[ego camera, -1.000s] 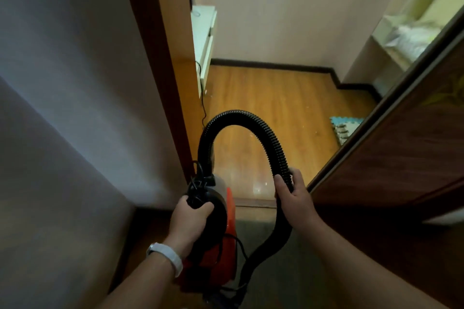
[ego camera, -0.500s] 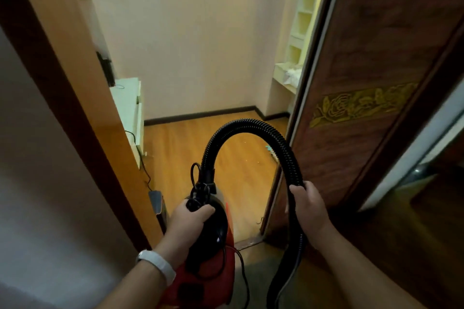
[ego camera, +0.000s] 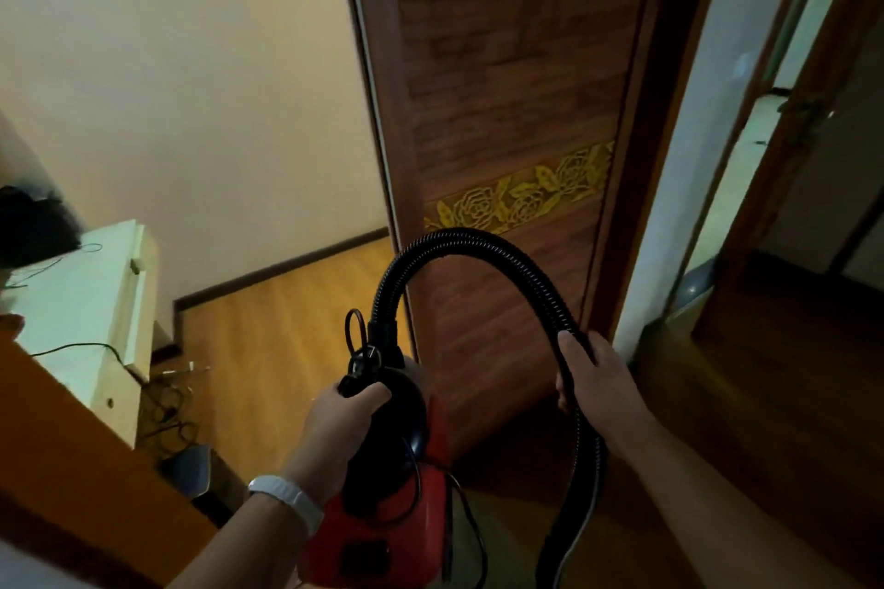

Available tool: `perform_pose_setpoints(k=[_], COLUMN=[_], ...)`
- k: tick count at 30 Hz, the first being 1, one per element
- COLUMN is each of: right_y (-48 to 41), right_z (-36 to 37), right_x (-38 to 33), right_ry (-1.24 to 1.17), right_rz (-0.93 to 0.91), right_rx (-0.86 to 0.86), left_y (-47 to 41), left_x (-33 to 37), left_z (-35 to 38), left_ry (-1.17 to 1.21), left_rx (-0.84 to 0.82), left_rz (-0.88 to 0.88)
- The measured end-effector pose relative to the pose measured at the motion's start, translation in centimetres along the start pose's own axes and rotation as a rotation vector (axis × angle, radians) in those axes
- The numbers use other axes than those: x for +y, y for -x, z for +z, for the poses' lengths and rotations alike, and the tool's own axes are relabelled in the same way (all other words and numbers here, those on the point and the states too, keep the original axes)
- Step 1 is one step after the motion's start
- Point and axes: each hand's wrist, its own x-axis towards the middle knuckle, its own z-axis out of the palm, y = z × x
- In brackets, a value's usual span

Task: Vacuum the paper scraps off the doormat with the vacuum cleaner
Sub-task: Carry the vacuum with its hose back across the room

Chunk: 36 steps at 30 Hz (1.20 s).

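A white cabinet stands at the far left, with cables tangled on the wood floor at its foot. The left hand, wearing a white wristband, has its grip closed around the black handle of the red vacuum, held in the air. From it the ribbed hose arches over to the right hand, whose grip wraps the hose, then hangs down. Behind stands a dark door with a gold rose band. No doormat or scraps are in view.
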Motion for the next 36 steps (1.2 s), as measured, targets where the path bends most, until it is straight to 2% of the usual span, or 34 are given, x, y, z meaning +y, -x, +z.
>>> perform_pose_setpoints(k=[7, 14, 24, 36], right_y=[-2.6, -2.8, -6.5, -20.4], right_z=[-13.0, -22.1, -30.1, -35.5], right_x=[0.9, 2.4, 3.8, 5.8], right_ry=[0.004, -0.047, -0.048, -0.068], right_rz=[0.027, 0.122, 0.167, 0.289], right_rx=[0.12, 0.294, 0.557, 0.882], left_y=[0.1, -1.3, -5.5, -19.6], left_x=[4.7, 9.2, 13.8, 19.3], left_z=[12.9, 23.8, 36.8, 54.0], left_ry=[0.024, 0.017, 0.035, -0.092], left_rx=[-0.065, -0.243, -0.457, -0.761], left_rz=[-0.001, 0.035, 0.08, 0.118])
